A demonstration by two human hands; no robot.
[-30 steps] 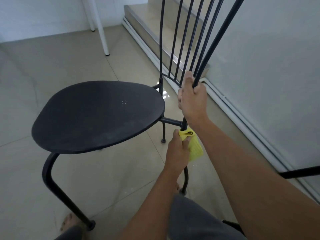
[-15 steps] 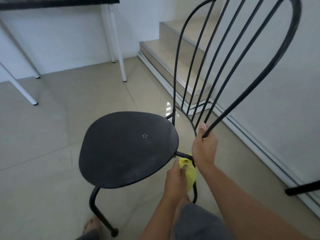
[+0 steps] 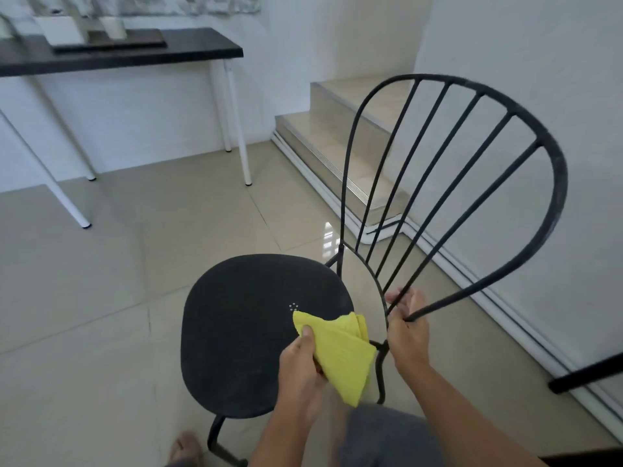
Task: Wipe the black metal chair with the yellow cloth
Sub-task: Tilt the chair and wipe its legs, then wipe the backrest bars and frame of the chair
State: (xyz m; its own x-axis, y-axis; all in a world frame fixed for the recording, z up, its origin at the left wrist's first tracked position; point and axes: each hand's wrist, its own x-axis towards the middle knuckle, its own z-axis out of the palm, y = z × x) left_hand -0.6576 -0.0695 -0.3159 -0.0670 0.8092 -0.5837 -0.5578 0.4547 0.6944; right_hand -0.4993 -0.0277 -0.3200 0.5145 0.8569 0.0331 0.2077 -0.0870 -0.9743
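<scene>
Both hands busy: left hand (image 3: 300,369) pinches yellow cloth (image 3: 340,355) over seat edge; right hand (image 3: 406,328) grips chair (image 3: 256,332) backrest rods.

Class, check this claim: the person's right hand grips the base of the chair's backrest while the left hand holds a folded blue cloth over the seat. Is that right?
Not quite: the cloth is yellow, not blue, as the head view shows. The rest stands: the right hand grips the base of the chair's backrest while the left hand holds the folded cloth over the seat.
</scene>
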